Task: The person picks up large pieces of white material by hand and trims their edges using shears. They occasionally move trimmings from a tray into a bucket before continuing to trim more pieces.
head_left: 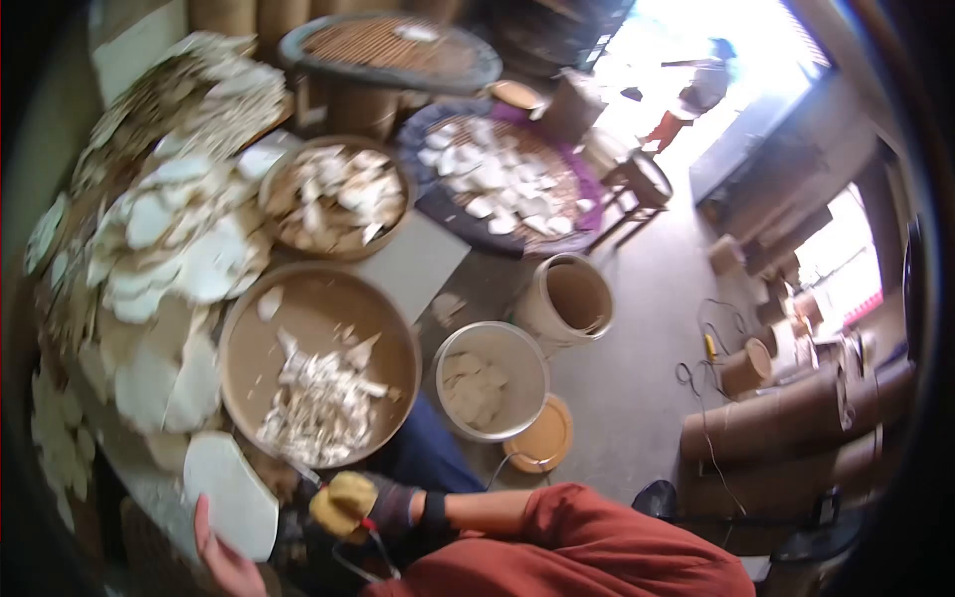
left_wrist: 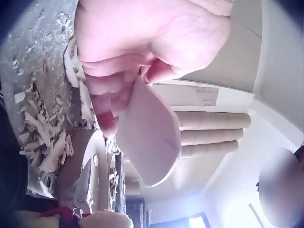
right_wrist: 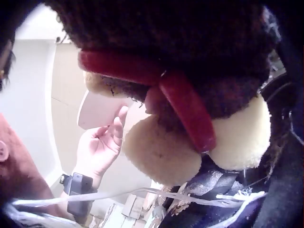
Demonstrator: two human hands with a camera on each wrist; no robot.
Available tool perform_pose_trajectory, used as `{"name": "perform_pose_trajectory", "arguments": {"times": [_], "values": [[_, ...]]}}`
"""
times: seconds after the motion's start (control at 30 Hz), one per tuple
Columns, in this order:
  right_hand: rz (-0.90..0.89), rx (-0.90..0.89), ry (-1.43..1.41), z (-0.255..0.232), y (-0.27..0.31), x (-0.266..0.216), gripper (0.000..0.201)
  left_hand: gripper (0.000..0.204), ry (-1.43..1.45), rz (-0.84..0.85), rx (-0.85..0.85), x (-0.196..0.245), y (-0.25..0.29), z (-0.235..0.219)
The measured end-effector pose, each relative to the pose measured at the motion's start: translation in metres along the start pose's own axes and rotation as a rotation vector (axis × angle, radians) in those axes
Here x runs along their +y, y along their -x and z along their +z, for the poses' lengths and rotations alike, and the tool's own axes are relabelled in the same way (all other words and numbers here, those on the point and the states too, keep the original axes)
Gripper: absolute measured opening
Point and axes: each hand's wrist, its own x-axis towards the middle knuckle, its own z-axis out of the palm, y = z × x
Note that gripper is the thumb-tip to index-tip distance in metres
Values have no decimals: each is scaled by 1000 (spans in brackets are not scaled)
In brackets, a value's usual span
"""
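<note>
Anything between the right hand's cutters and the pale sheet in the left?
Nothing visible: the gloved right hand holds the red-handled cutters just beside the pale sheet, pinched by the left hand; the gap looks dark but unobstructed.

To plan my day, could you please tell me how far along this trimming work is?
Done: pale scraps fill part of the wide basin. In hand: the left hand holds one pale sheet, the right hand red-handled shears. Left: many sheets are piled alongside, probably awaiting trimming.
</note>
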Motion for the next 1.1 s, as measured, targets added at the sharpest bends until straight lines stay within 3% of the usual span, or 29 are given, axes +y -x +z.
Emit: {"name": "perform_pose_trajectory", "arguments": {"times": [0.07,0.1,0.13,0.23,0.33,0.37,0.43,0.5,0.6,0.67,0.8,0.83,0.87,0.93,1.0,1.07,1.1], "values": [[417,-205,-639,-10,-12,-26,30,45,-274,99,87,-10,-5,0],[117,-182,-235,-12,-17,-29,28,44,-249,70,84,-10,-7,0],[96,-181,-184,-15,-12,-21,24,47,-240,48,189,-8,-7,8],[368,-227,-723,-8,15,22,20,72,-90,120,219,-1,-13,15],[451,-281,-1228,0,29,51,31,69,-74,111,243,-4,-9,4],[601,-186,-1361,-3,38,61,31,66,-69,93,226,-8,-10,4],[649,-238,-956,-1,41,65,32,57,-89,77,171,0,-9,4],[734,-155,-870,3,44,67,33,53,-74,31,176,-1,-7,4],[851,71,-1129,12,43,68,35,48,-77,18,166,-9,-6,4],[804,103,-1177,15,44,76,38,48,-77,-68,106,-7,-4,2],[524,-75,-506,-7,62,111,52,55,-146,-401,-189,21,-6,-12],[546,-95,-414,-11,64,109,50,56,-184,-518,-307,32,-7,-19],[567,-117,-321,-16,65,108,47,50,-193,-509,-308,41,-11,-19],[573,-154,-245,-17,67,99,44,30,-533,-297,-125,57,-30,-65],[604,-117,-450,-10,65,91,41,29,-317,104,267,79,-53,-91],[694,-69,-808,-6,65,91,39,46,-352,362,351,108,-61,-95],[766,-39,-1064,-3,63,93,39,50,-429,344,328,115,-60,-87]]}}
